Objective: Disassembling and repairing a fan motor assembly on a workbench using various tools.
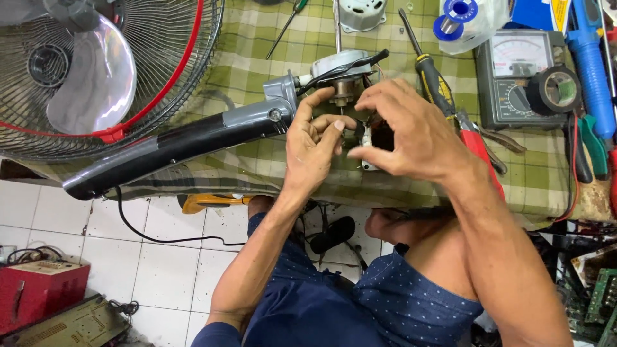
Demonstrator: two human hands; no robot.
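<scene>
Fan cage (96,71): a round wire guard with a red rim and a clear blade behind it, lying at the far left of the checked cloth (257,58).
Fan stand (180,144): a black and grey column running from the lower left up to a grey hinge, ending at the motor assembly (340,71).
Left hand (315,144): fingers curled in narrow, thumb and forefinger pinched just under the motor shaft — exactly what they pinch cannot be told.
White part (366,138): a small pale piece between the two hands, at the near edge of the table, below the motor assembly.
Right hand (411,132): arched over the white part, fingertips closed on it, the palm hiding the wiring beneath.
Screwdriver (430,67): black and yellow handle, lying just beyond the right hand.
Pliers (479,144): red handles, partly under the right wrist.
Multimeter (520,77): grey, dial type, a roll of black tape (556,90) resting on its corner — well right of the hands.
</scene>
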